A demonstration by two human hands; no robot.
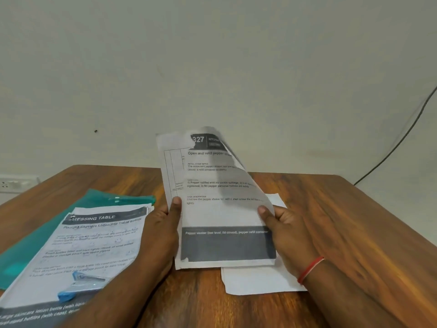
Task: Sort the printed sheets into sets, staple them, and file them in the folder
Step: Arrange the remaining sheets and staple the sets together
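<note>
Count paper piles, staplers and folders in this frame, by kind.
Paper piles: 3 (printed white sheets pinched between left hand and right hand; printed stack at left; plain white sheet at right)
Staplers: 1 (blue stapler lying on the printed stack)
Folders: 1 (teal plastic folder under that stack)
Total: 5

Curling printed sheets (pixel 224 209) between left hand (pixel 160 233) and right hand (pixel 288 235), above wooden table (pixel 343 221).

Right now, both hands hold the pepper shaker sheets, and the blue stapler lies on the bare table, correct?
No. The head view shows the blue stapler lying on the Dressing Table sheets, not on the bare table. The left hand and right hand do hold the pepper shaker sheets.
</note>
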